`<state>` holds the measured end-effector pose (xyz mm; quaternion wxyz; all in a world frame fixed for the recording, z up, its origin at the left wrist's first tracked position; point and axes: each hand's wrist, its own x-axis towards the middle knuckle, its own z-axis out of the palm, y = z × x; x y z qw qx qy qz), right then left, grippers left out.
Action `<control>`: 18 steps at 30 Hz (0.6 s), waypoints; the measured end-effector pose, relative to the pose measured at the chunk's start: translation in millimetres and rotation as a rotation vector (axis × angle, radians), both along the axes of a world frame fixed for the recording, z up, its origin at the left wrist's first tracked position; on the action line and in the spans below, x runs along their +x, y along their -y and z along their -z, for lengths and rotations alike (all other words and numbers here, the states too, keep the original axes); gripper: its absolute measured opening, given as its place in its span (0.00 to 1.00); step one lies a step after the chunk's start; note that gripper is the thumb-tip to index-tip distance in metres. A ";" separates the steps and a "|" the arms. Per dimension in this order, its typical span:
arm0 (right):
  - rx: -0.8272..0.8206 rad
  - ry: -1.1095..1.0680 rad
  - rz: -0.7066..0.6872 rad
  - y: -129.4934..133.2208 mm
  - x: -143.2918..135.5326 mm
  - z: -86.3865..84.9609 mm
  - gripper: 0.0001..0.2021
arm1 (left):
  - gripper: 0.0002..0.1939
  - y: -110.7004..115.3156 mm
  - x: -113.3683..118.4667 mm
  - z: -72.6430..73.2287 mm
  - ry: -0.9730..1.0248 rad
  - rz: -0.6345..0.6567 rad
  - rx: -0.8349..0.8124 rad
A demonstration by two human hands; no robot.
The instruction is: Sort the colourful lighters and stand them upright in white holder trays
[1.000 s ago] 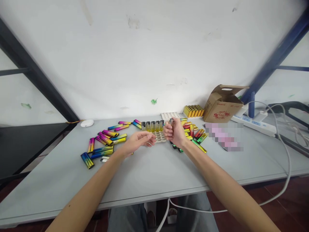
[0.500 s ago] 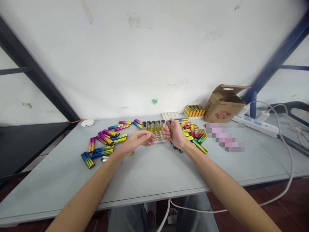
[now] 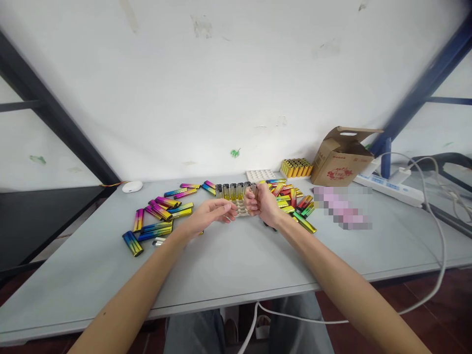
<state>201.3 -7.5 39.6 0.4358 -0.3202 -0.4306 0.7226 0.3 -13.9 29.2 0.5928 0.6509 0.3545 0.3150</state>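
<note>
My right hand [image 3: 264,202] has its fingers wrapped round a lighter [image 3: 253,188], whose dark top shows above them. It is over the right end of a pale tray [image 3: 242,212] with round holes. A row of lighters [image 3: 233,191] with dark tops and clear yellowish bodies stands upright in the tray's back part. At the tray's left front, my left hand [image 3: 214,214] holds nothing that I can see; its fingers are loosely curved and apart from the thumb. Behind my left wrist lie shiny magenta, blue and gold lighter cases [image 3: 162,209].
Red, green and gold cases [image 3: 304,222] lie in a heap right of my right hand. At the wall are a second holed tray [image 3: 260,174], a tray of yellow lighters [image 3: 296,168] and an open cardboard box [image 3: 341,160]. A power strip [image 3: 391,189] with white cables lies far right.
My right hand has moved slightly left and lower with the lighter, closer to the end of the upright row. My left hand has stayed nearly still. The view has shifted a little.
</note>
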 end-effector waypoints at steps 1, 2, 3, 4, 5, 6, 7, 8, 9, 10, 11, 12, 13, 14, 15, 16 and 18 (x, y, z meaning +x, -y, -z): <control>0.002 0.002 -0.003 0.2 0.0 0.0 0.13 | 0.20 0.2 0.0 -0.4 -0.001 -0.002 0.002; 0.006 0.004 -0.006 0.3 0.1 0.1 0.13 | 0.20 0.3 -0.1 -0.7 -0.001 -0.007 0.002; 0.012 0.007 -0.008 0.4 0.3 0.3 0.13 | 0.20 0.4 -0.2 -0.9 -0.001 -0.012 0.002; 0.018 0.011 -0.011 0.3 0.6 0.7 0.14 | 0.19 0.3 -0.4 -1.0 -0.001 -0.015 0.002; 0.024 0.016 -0.013 0.1 0.8 1.3 0.14 | 0.19 0.1 -0.7 -1.0 -0.001 -0.018 0.002; 0.031 0.021 -0.015 -0.2 1.0 2.0 0.15 | 0.19 -0.1 -1.2 -1.0 -0.002 -0.021 0.004; 0.038 0.025 -0.016 -0.6 1.1 2.8 0.16 | 0.19 -0.5 -1.6 -0.9 -0.001 -0.024 0.006; 0.045 0.028 -0.017 -0.9 1.2 3.6 0.18 | 0.19 -0.9 -2.1 -0.7 0.000 -0.027 0.007; 0.049 0.032 -0.018 -1.2 1.2 4.3 0.19 | 0.19 -1.2 -2.5 -0.6 0.002 -0.030 0.007; 0.052 0.037 -0.018 -1.2 1.2 4.7 0.20 | 0.19 -1.6 -2.8 -0.4 0.004 -0.034 0.007; 0.051 0.042 -0.017 -1.1 1.1 4.7 0.20 | 0.19 -1.9 -3.0 -0.3 0.005 -0.036 0.006; 0.045 0.049 -0.016 -0.8 0.9 4.4 0.20 | 0.19 -2.1 -3.1 -0.3 0.004 -0.038 0.005; 0.036 0.056 -0.013 -0.3 0.6 3.6 0.19 | 0.19 -2.2 -3.2 -0.3 0.002 -0.041 0.005; 0.026 0.061 -0.009 0.4 0.4 2.6 0.18 | 0.19 -2.3 -3.1 -0.3 -0.002 -0.042 0.004; 0.019 0.061 -0.004 1.0 0.1 1.5 0.17 | 0.19 -2.2 -3.1 -0.4 -0.005 -0.043 0.004; 0.015 0.057 0.000 1.6 -0.2 0.3 0.16 | 0.19 -2.2 -3.1 -0.4 -0.008 -0.045 0.003; 0.017 0.046 0.005 2.4 -0.5 -1.1 0.16 | 0.19 -2.1 -3.2 -0.3 -0.010 -0.047 -0.001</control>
